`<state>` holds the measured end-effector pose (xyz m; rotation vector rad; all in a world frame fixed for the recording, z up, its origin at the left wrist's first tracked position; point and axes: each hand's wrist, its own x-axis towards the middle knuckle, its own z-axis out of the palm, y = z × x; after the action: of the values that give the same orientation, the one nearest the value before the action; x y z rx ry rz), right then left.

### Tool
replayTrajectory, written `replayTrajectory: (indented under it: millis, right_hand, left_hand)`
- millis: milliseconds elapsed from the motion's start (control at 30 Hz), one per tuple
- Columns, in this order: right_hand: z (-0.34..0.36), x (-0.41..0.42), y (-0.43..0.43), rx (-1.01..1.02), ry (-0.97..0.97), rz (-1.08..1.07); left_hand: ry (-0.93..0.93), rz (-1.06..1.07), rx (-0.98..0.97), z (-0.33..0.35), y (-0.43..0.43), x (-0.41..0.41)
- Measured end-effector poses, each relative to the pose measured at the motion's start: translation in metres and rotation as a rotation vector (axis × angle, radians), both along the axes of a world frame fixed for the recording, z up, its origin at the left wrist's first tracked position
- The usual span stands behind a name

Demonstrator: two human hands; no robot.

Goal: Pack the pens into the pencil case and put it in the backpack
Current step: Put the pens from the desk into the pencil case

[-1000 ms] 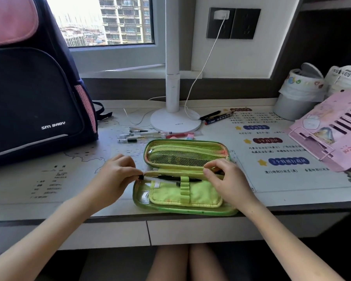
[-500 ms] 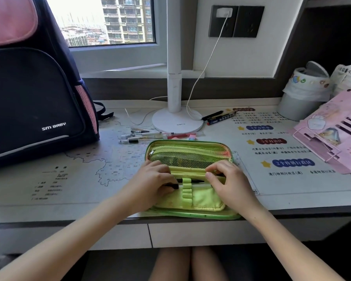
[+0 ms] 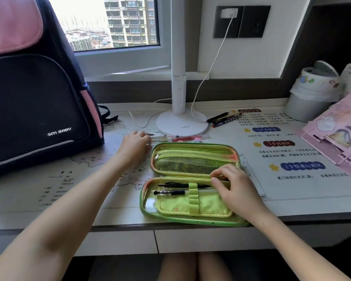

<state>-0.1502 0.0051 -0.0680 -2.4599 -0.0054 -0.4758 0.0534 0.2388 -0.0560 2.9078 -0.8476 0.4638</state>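
Note:
The green pencil case [image 3: 193,201] lies open near the desk's front edge. Two black pens [image 3: 176,185] [image 3: 169,192] sit in the elastic loops of its lower half. My right hand [image 3: 234,187] rests on the case's right side, with curled fingers pinching its middle fold beside the upper pen's tip. My left hand [image 3: 135,144] lies on the left ends of several loose pens [image 3: 166,137] behind the case; its fingertips are hidden. The dark backpack [image 3: 34,98] with a pink flap stands at the far left.
A white lamp base [image 3: 181,124] and its cable sit just behind the loose pens. Two markers [image 3: 224,118] lie to its right. A pink plastic stand [image 3: 336,134] and a lined grey bin [image 3: 310,94] occupy the right side.
My left hand left the pencil case and moved back and left to the loose pens. A second black pen now sits in the loops. My right hand stays on the case.

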Motion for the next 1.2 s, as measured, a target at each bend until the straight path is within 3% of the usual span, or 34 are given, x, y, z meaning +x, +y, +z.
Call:
replayTrajectory:
  millis: [167,233,367,467,600,833,1200]
  right_hand:
    - [-0.001,0.0,0.001,-0.036,-0.004,0.0]
    - [-0.001,0.0,0.001,-0.041,-0.007,-0.001]
    - [-0.001,0.0,0.001,-0.037,-0.016,-0.009]
    - [-0.001,0.0,0.001,-0.035,-0.021,-0.007]
    - [0.0,-0.001,0.001,-0.029,-0.026,-0.009]
    - [0.001,-0.002,0.003,-0.041,-0.027,-0.018]
    - [0.002,-0.003,0.003,-0.054,-0.023,-0.018]
  left_hand:
    - [-0.035,0.007,0.244,0.001,-0.008,0.012]
    - [-0.011,0.042,0.214,0.005,-0.004,0.008]
    - [0.048,0.087,-0.243,0.026,0.022,-0.018]
    - [0.158,-0.199,-0.507,0.031,0.035,-0.07]
    - [0.133,-0.493,-0.379,0.023,0.037,-0.132]
    - [-0.061,-0.561,-0.125,0.028,0.028,-0.148]
    - [0.091,-0.562,-0.254,0.01,-0.027,-0.156]
